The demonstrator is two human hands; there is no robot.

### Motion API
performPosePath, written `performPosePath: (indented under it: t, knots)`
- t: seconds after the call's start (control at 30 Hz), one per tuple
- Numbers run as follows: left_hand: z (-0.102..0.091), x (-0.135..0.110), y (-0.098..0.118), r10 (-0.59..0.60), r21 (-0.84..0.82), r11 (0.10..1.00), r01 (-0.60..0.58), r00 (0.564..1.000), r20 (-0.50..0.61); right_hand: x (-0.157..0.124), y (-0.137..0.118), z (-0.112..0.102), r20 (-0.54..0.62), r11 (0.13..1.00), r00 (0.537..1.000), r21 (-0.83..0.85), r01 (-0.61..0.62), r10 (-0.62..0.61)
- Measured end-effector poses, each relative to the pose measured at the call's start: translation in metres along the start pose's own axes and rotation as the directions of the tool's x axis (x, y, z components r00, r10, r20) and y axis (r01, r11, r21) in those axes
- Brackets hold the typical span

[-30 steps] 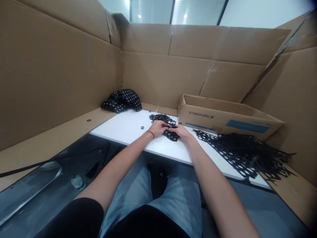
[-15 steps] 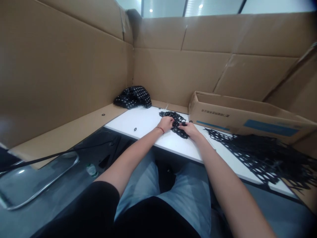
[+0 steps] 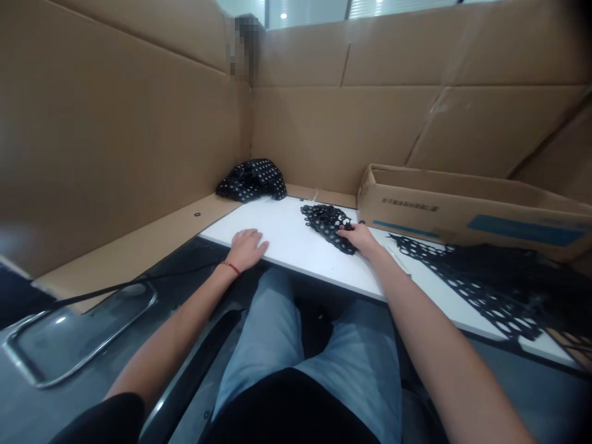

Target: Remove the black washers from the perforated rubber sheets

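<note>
A small piece of black perforated sheet [image 3: 326, 223], full of round holes, lies crumpled on the white tabletop [image 3: 296, 237]. My right hand [image 3: 363, 239] pinches its right end between thumb and fingers. My left hand [image 3: 247, 248], with a red bracelet at the wrist, rests palm down on the table's front-left edge. Its fingers are stretched out, and whatever lies under the palm is hidden. On the right, a larger pile of black perforated sheet [image 3: 490, 280] spreads over the table beside my right forearm. A bunched black perforated piece [image 3: 254, 179] sits at the back left corner.
A long, low cardboard box [image 3: 407, 209] stands behind the right part of the table. Tall cardboard walls [image 3: 333, 135] close off the back and left. A small black ring [image 3: 198, 214] lies on the cardboard strip at left. A metal-framed chair [image 3: 83, 354] stands below left.
My left hand has let go of the perforated sheet and moved left to the table edge, over where a small black ring lay. My right hand still holds the sheet.
</note>
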State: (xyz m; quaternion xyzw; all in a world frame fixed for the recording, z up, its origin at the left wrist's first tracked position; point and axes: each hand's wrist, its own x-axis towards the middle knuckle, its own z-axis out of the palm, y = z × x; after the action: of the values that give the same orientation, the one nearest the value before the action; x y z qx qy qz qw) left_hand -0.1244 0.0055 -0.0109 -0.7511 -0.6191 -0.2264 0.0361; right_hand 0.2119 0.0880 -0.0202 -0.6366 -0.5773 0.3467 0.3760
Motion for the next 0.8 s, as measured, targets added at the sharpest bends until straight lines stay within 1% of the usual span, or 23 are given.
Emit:
performPosePath:
  t: [0.03, 0.1, 0.13, 0.2, 0.27, 0.3, 0.37, 0.43, 0.5, 0.63, 0.73, 0.8]
  knots:
    - [0.006, 0.011, 0.013, 0.050, -0.028, 0.998, -0.050, 0.999, 0.016, -0.001, 0.000, -0.001, 0.000, 1.000, 1.000, 0.003, 0.005, -0.005]
    - [0.016, 0.039, 0.051, 0.168, -0.099, 0.982, -0.164, 0.985, 0.039, -0.002, -0.001, -0.002, 0.001, 1.000, 1.000, 0.006, 0.011, -0.011]
    - [0.021, 0.055, 0.071, 0.239, -0.145, 0.963, -0.229, 0.969, 0.058, -0.003, -0.001, -0.002, -0.001, 1.000, 1.000, 0.007, 0.014, -0.014]
    - [0.032, 0.084, 0.108, 0.353, -0.229, 0.918, -0.323, 0.930, 0.103, -0.003, -0.001, -0.003, 0.003, 1.000, 1.000, 0.009, 0.024, -0.024]
    - [0.046, 0.106, 0.133, 0.403, -0.286, 0.890, -0.354, 0.905, 0.135, -0.003, 0.000, -0.002, 0.019, 0.999, 0.999, 0.016, 0.044, -0.045]
    - [0.054, 0.114, 0.140, 0.409, -0.311, 0.884, -0.350, 0.900, 0.152, -0.003, 0.000, -0.002, 0.028, 0.998, 0.998, 0.021, 0.055, -0.055]
    - [0.071, 0.124, 0.143, 0.409, -0.366, 0.872, -0.325, 0.894, 0.182, -0.003, 0.000, -0.002, 0.046, 0.997, 0.996, 0.030, 0.073, -0.074]
    - [0.084, 0.128, 0.137, 0.398, -0.426, 0.859, -0.284, 0.894, 0.207, -0.003, -0.001, -0.002, 0.060, 0.996, 0.994, 0.040, 0.085, -0.088]
    - [0.093, 0.129, 0.129, 0.376, -0.484, 0.843, -0.236, 0.902, 0.214, -0.004, -0.001, -0.002, 0.070, 0.994, 0.993, 0.049, 0.095, -0.099]
    - [0.100, 0.135, 0.121, 0.272, -0.551, 0.825, -0.129, 0.944, 0.186, -0.005, -0.004, -0.001, 0.060, 0.994, 0.993, 0.050, 0.101, -0.104]
    - [0.101, 0.141, 0.117, 0.157, -0.540, 0.840, -0.053, 0.976, 0.149, -0.003, -0.004, -0.001, 0.020, 0.998, 0.998, 0.022, 0.065, -0.066]
    - [0.100, 0.143, 0.113, 0.086, -0.507, 0.862, -0.023, 0.991, 0.101, -0.001, -0.003, -0.002, -0.006, 0.999, 0.999, 0.005, 0.035, -0.035]
